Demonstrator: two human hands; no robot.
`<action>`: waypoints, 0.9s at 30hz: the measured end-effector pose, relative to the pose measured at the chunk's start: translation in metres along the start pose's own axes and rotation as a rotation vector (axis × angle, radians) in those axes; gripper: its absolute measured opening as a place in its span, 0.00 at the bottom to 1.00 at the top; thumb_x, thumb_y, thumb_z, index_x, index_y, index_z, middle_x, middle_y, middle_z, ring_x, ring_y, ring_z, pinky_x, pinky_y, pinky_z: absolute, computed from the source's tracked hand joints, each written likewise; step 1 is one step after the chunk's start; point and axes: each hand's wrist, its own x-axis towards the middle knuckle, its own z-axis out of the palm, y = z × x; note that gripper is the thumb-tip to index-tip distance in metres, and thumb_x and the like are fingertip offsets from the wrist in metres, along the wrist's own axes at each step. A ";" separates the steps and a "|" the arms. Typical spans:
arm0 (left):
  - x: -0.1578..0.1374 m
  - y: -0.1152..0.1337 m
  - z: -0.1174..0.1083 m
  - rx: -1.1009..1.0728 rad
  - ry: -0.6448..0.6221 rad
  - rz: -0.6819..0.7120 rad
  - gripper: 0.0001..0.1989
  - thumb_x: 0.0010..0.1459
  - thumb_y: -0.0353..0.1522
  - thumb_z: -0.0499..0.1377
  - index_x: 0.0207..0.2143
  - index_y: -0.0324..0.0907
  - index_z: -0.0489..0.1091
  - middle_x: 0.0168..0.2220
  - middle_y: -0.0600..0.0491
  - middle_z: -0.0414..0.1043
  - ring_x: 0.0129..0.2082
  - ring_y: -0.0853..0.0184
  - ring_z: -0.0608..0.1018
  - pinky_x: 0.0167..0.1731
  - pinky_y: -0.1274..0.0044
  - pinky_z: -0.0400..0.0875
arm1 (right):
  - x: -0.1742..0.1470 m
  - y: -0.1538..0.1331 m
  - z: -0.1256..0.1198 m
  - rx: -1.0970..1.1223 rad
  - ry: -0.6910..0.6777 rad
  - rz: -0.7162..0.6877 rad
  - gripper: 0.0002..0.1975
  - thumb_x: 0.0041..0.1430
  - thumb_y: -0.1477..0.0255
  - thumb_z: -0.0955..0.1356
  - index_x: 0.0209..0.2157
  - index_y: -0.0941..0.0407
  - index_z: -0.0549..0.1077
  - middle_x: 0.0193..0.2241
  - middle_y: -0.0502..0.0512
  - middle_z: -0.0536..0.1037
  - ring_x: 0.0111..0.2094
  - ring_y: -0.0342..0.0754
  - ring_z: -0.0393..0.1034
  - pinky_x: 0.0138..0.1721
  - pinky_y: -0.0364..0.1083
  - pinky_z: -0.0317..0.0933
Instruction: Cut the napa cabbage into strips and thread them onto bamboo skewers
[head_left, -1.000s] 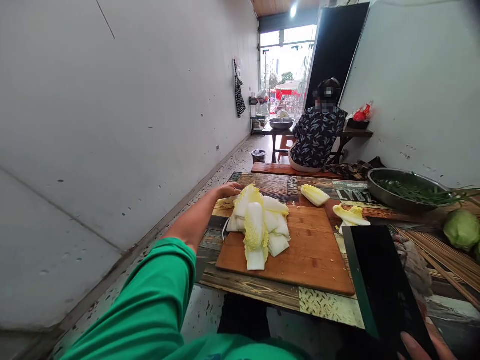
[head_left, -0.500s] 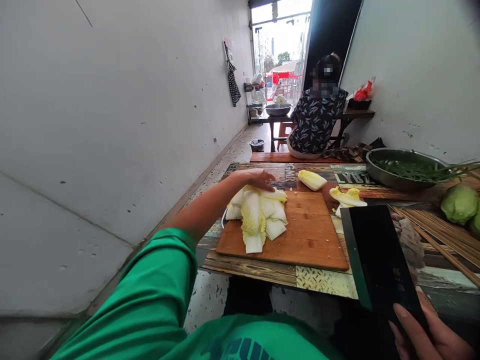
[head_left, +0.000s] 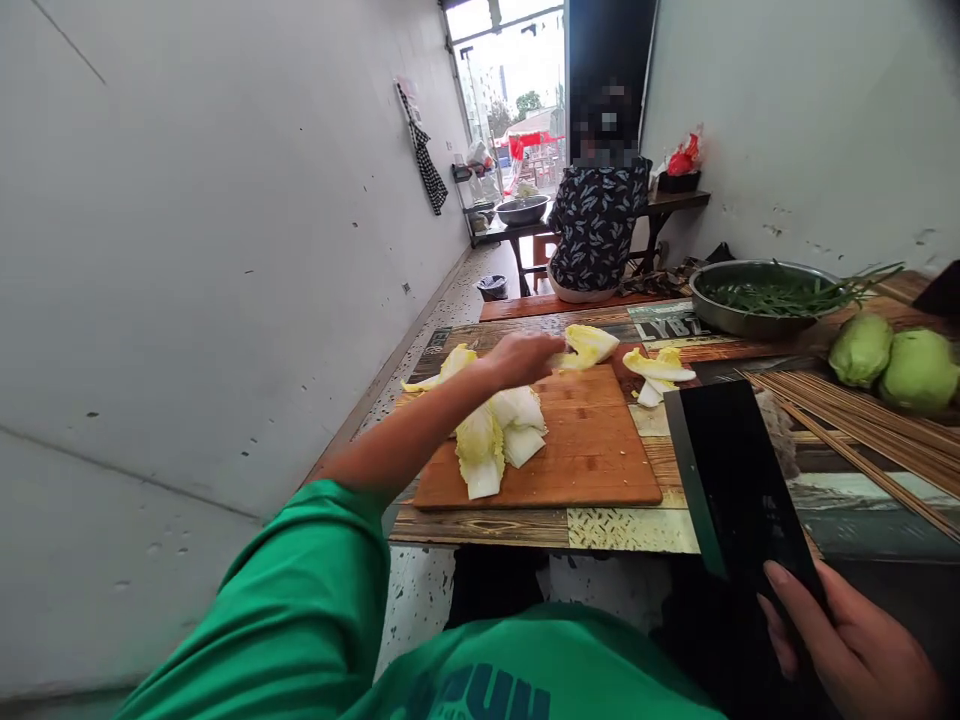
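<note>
My left hand (head_left: pixel 529 358) is above the far edge of the wooden cutting board (head_left: pixel 592 460). Its fingers close on a pale yellow napa cabbage leaf, mostly hidden by the hand, beside the napa cabbage chunk (head_left: pixel 592 343). Below my forearm, a pile of napa cabbage leaves (head_left: pixel 480 455) lies on the board's left part. Another leaf (head_left: pixel 454 364) sticks out beyond the forearm. My right hand (head_left: pixel 847 640) grips a broad dark cleaver (head_left: pixel 735 480) at lower right, its blade pointing up and away, off the board.
Loose cabbage leaves (head_left: pixel 658 372) lie right of the board. Farther right are long thin sticks (head_left: pixel 847 430), pale green round vegetables (head_left: pixel 862 350) and a metal bowl (head_left: pixel 712 310) of green stalks. Beyond the table, a person (head_left: pixel 604 225) sits facing away. A wall (head_left: pixel 187 250) runs along the left.
My left hand has moved from over the leaf pile towards the cabbage chunk, carrying a leaf. The view has turned slightly right. The cleaver stays in my right hand.
</note>
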 end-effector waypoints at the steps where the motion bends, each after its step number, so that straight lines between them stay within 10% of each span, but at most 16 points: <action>1: -0.006 0.015 0.005 -0.008 0.060 0.049 0.12 0.63 0.33 0.58 0.49 0.44 0.72 0.47 0.49 0.77 0.48 0.60 0.77 0.49 0.71 0.66 | 0.000 -0.002 -0.001 0.015 -0.035 0.015 0.28 0.59 0.43 0.61 0.21 0.50 0.69 0.13 0.49 0.69 0.16 0.46 0.67 0.21 0.44 0.64; 6: -0.038 0.092 0.042 -0.085 0.299 0.072 0.12 0.70 0.35 0.50 0.42 0.47 0.73 0.51 0.49 0.74 0.55 0.59 0.72 0.57 0.64 0.58 | 0.000 -0.018 -0.010 0.027 -0.085 0.072 0.29 0.57 0.40 0.60 0.21 0.51 0.68 0.14 0.51 0.71 0.18 0.47 0.69 0.23 0.45 0.65; 14: -0.015 0.126 0.044 -0.310 -0.064 -0.492 0.31 0.66 0.43 0.57 0.66 0.40 0.56 0.47 0.38 0.78 0.46 0.53 0.81 0.38 0.70 0.71 | -0.005 -0.030 -0.014 0.039 -0.083 0.113 0.29 0.57 0.41 0.60 0.21 0.51 0.67 0.14 0.51 0.71 0.17 0.46 0.68 0.23 0.44 0.64; 23: -0.028 0.071 0.050 -0.156 0.074 0.186 0.21 0.67 0.25 0.51 0.58 0.48 0.71 0.62 0.48 0.69 0.66 0.60 0.66 0.61 0.68 0.64 | -0.012 -0.006 -0.017 0.045 -0.109 0.164 0.30 0.58 0.40 0.59 0.21 0.51 0.68 0.14 0.51 0.72 0.18 0.48 0.69 0.24 0.45 0.64; 27: -0.034 0.060 0.061 -0.158 -0.021 0.215 0.12 0.67 0.28 0.54 0.46 0.45 0.77 0.62 0.48 0.69 0.61 0.61 0.73 0.58 0.71 0.67 | -0.010 -0.007 -0.016 0.033 -0.111 0.152 0.29 0.60 0.42 0.59 0.23 0.51 0.67 0.15 0.51 0.73 0.18 0.48 0.70 0.23 0.45 0.64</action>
